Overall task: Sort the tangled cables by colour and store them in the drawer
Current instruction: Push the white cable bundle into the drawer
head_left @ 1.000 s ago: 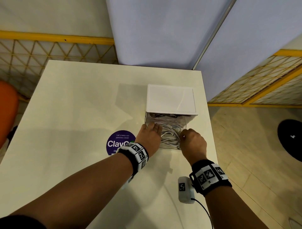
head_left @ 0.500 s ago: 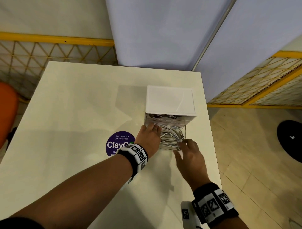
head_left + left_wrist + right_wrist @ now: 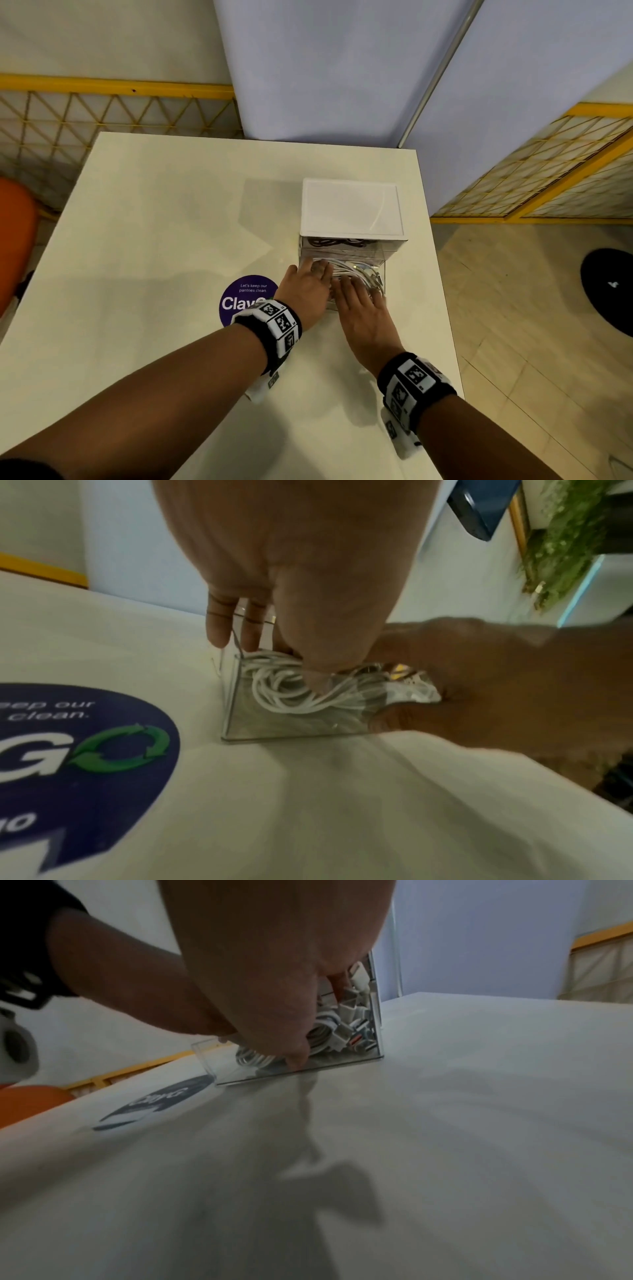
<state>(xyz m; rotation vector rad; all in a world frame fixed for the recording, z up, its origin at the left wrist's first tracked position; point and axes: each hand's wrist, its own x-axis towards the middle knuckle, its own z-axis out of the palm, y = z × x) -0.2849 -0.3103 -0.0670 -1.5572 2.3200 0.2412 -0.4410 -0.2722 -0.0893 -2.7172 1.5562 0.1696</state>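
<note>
A small drawer unit with a white top (image 3: pixel 351 207) stands near the table's right edge. Its upper clear drawer holds dark cables (image 3: pixel 334 242). The lower clear drawer (image 3: pixel 383 277) is pulled out and holds a bundle of white cables (image 3: pixel 358 269). My left hand (image 3: pixel 308 291) is at the drawer's left side, with straight fingers on the cables. My right hand (image 3: pixel 363 308) lies flat over the cables from the front. In the left wrist view the left thumb (image 3: pixel 318 647) presses the white cables (image 3: pixel 284 693). The right wrist view shows right fingers (image 3: pixel 294 1053) on cables (image 3: pixel 342 1031).
A round purple sticker (image 3: pixel 245 294) lies on the cream table (image 3: pixel 154 222) left of the drawer. The table's right edge runs close beside the unit. Blue partition panels (image 3: pixel 325 68) stand behind. An orange seat (image 3: pixel 13 240) is at far left.
My right hand left the drawer's right front corner, drew back, then came forward and now lies flat on the white cables. The left hand has stayed at the drawer's left side.
</note>
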